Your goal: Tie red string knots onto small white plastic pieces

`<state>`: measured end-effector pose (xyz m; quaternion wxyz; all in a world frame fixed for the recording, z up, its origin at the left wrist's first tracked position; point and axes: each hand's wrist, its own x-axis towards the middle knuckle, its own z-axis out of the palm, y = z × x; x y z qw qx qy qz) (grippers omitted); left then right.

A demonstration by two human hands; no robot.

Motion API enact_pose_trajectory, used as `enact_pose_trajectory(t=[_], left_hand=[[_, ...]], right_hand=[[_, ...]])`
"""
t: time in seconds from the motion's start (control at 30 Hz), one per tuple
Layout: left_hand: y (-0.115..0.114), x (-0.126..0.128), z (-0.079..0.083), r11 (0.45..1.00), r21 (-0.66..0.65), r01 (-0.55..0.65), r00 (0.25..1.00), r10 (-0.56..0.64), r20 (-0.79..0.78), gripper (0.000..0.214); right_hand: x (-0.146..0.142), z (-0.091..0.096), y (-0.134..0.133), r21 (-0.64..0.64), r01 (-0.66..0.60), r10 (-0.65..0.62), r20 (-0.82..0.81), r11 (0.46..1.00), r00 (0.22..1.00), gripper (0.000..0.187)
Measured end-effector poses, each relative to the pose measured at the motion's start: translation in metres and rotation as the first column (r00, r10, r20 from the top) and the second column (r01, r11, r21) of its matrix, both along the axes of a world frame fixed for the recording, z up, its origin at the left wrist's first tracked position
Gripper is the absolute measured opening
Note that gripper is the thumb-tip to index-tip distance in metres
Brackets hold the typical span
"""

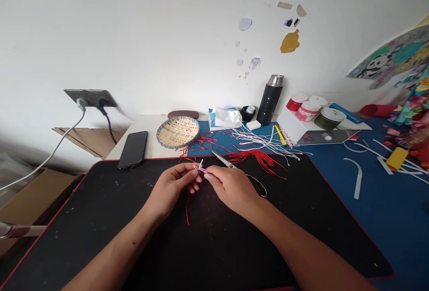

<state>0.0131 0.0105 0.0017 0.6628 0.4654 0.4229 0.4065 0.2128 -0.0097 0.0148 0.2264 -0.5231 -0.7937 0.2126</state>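
Note:
My left hand [176,183] and my right hand [231,186] meet over the black desk mat [100,219], fingers pinched on a small knot of red and white cords [200,169]. A red cord end [187,210] hangs down from the knot onto the mat. Scissors [224,160] lie just behind my right hand, their black handle loop [259,183] beside my wrist. A pile of red cords [259,157] and a pile of white cords [264,139] lie further back.
A woven basket [177,131], a black phone [133,149], a tissue pack [225,117], a black flask [271,99] and several tape rolls [313,107] stand along the back. Paper strips [358,179] lie on the blue mat at right. A wall socket [90,97] with cables is at left.

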Motion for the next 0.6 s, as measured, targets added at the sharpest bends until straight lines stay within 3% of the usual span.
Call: enact_pose_trajectory(t=[0.27, 0.4, 0.6], left_hand=[[-0.0048, 0.0020, 0.0054, 1.000, 0.025, 0.011, 1.000, -0.011, -0.010, 0.040], [-0.0061, 0.0031, 0.0036, 0.995, 0.103, 0.003, 0.993, 0.009, -0.116, 0.038], [-0.0076, 0.0078, -0.0034, 0.979, 0.201, -0.040, 0.967, 0.088, -0.238, 0.037]], right_hand=[[0.0014, 0.0005, -0.0002, 0.053, -0.005, -0.002, 0.126, 0.999, 0.992, 0.027], [0.0013, -0.0011, 0.0005, 0.069, -0.004, -0.008, 0.184, 0.998, 0.983, 0.028], [-0.0038, -0.0001, -0.0015, -0.047, 0.060, -0.056, 0.081, 0.997, 0.995, 0.028]])
